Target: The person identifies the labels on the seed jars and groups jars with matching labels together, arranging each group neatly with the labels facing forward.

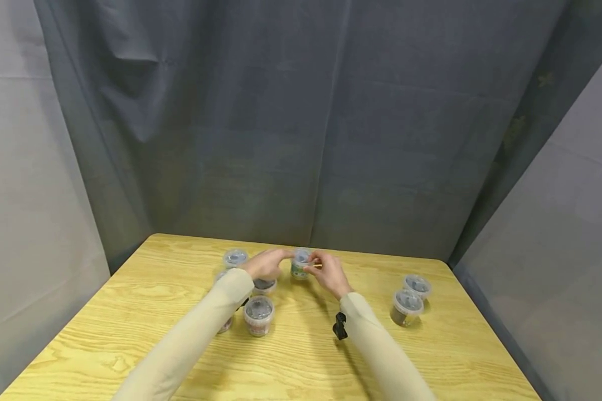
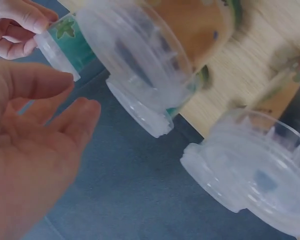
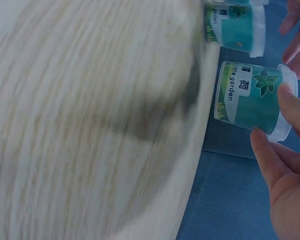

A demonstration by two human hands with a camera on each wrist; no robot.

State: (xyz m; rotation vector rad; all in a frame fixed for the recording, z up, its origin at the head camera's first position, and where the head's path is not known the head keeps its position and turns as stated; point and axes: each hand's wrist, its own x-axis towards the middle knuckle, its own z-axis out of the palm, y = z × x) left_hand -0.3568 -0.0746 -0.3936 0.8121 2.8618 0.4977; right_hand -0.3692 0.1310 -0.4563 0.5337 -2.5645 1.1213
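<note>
The small clear-lidded plastic tub with a green label (image 1: 300,265) stands upright between both hands, the right hand (image 1: 330,274) pinching its rim, the left hand (image 1: 267,264) open beside it.

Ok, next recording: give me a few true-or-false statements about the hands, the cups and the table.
1. The right hand holds the green-labelled cup. True; its fingers pinch the cup near the lid.
2. Two lidded cups stand at the table's right side. True.
3. The table is bare metal. False; it is light wood grain.
4. The left hand rests flat on the table away from the cups. False; it reaches to the same cup.
5. The backdrop is a bright red curtain. False; it is dark grey.
</note>
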